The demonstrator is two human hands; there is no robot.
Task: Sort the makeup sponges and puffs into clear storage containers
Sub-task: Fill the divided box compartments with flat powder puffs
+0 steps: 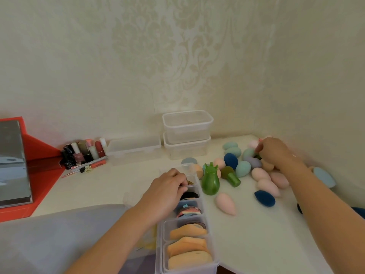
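A long clear divided container (pixel 207 222) lies in front of me, its compartments packed with orange puffs (pixel 187 246), mixed round puffs (pixel 189 211) and a black puff (pixel 190 194). My left hand (pixel 167 187) curls its fingers over a far divider of that container. A pile of egg-shaped sponges (pixel 243 168) in teal, pink, navy and lilac is spread on the white table to the right. My right hand (pixel 274 153) reaches into the back of the pile and its curled fingertips pinch a dark green sponge (pixel 257 156), mostly hidden. A pink sponge (pixel 226 203) and a navy one (pixel 264 198) lie apart.
Two stacked clear tubs (pixel 187 125) and a flat clear box (pixel 134 147) stand by the wall. A glossy green sponge holder (pixel 211 180) stands beside the divided container. Cosmetics bottles (pixel 83 153) and a red mirror box (pixel 39 155) are at the left. Grey cloth (pixel 49 234) covers the near left.
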